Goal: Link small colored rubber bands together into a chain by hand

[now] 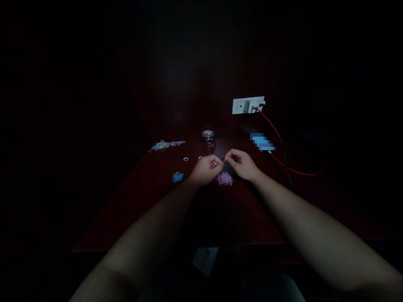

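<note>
One left hand [207,170] and one right hand [242,163] pinch fingertips together beside purple bands [225,179] on the tabletop [141,197], any catch too small to tell; the bands look light, soft, stretchy, best gripped by one edge.

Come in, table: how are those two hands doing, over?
Left hand, right hand: both pinched, nearly meeting. Anything held: too small to tell. Purple elastic bands piled close by. Red cable apart from both hands.

purple bands [225,179], blue bands [178,177], red cable [270,120]
</note>
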Tool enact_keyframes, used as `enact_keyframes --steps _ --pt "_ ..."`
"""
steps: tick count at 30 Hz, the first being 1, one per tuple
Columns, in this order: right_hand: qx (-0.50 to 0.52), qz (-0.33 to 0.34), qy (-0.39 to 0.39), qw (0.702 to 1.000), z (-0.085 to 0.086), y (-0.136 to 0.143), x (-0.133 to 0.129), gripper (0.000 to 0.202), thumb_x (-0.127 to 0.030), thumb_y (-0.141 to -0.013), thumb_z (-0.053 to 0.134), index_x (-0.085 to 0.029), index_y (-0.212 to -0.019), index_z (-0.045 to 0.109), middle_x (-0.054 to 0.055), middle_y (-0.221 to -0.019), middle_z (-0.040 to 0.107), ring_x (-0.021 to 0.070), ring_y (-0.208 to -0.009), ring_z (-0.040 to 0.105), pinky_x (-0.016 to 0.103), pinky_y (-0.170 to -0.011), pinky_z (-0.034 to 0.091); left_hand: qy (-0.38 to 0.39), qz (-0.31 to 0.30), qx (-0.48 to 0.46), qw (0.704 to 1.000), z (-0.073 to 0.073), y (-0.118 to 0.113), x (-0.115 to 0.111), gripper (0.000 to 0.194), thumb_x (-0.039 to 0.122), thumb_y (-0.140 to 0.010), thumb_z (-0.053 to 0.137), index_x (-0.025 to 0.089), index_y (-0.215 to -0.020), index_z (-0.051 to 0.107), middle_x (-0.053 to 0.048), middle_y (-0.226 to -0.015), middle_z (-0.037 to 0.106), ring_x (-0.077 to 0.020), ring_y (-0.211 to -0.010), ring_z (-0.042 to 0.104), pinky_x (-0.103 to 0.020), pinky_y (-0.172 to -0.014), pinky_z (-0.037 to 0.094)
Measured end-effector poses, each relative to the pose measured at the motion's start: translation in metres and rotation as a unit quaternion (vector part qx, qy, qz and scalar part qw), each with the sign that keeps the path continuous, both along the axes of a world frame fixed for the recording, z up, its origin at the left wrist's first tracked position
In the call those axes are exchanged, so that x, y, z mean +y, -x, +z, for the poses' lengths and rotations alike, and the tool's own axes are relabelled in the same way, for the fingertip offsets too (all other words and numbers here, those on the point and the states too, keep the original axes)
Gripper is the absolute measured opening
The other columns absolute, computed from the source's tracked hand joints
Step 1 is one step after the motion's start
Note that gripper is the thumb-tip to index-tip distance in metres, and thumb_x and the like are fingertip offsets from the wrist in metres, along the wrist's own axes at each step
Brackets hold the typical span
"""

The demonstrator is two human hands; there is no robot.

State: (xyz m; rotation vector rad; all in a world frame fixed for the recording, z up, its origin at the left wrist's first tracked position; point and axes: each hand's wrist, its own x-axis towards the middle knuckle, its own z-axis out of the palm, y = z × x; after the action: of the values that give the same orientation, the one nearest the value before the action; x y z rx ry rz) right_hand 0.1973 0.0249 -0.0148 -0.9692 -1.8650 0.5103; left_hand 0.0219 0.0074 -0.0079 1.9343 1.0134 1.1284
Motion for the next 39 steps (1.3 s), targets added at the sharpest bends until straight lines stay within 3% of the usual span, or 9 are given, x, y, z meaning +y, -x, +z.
enact_keyframes --steps 11,21,25,39 --pt "0.047 -0.048 0.017 0.998 -0.002 -0.002 0.004 0.009 -0.025 -0.079 0.054 -0.018 -0.074 0.053 0.0 -0.067 0.052 0.0124 -0.06 0.046 0.025 -0.058 0.038 -0.017 -0.017 0.012 1.0 0.001 0.001 -0.004 0.01 0.021 -0.074 0.057 0.012 -0.069 0.057 0.003 -0.055 0.052 -0.0065 -0.049 0.043 -0.017 -0.047 0.034" --pt "0.037 0.05 0.049 0.997 0.009 0.003 -0.01 0.025 -0.034 -0.086 0.047 -0.016 -0.069 0.054 -0.001 -0.059 0.049 0.0118 -0.058 0.044 0.025 -0.056 0.034 -0.019 -0.01 -0.006 1.0 -0.001 0.003 -0.001 0.01 0.023 -0.073 0.059 0.013 -0.071 0.058 0.003 -0.055 0.051 -0.0064 -0.049 0.043 -0.018 -0.048 0.035" --pt "0.013 0.095 0.076 0.992 0.011 0.004 -0.015 0.022 -0.034 -0.082 0.052 -0.016 -0.069 0.054 -0.003 -0.057 0.047 0.0104 -0.054 0.041 0.024 -0.053 0.032 -0.022 -0.003 -0.012 1.0 -0.002 0.004 0.0 0.01 0.022 -0.073 0.059 0.013 -0.07 0.059 0.004 -0.055 0.05 -0.0062 -0.049 0.042 -0.018 -0.048 0.035" --pt "-0.024 0.034 0.028 0.999 0.007 0.006 -0.008 0.018 -0.03 -0.083 0.049 -0.016 -0.071 0.054 -0.001 -0.065 0.052 0.0118 -0.06 0.045 0.024 -0.058 0.035 -0.012 0.005 -0.008 1.0 0.0 0.004 0.0 0.009 0.022 -0.073 0.058 0.012 -0.072 0.059 0.002 -0.057 0.053 -0.0069 -0.05 0.045 -0.018 -0.049 0.037"
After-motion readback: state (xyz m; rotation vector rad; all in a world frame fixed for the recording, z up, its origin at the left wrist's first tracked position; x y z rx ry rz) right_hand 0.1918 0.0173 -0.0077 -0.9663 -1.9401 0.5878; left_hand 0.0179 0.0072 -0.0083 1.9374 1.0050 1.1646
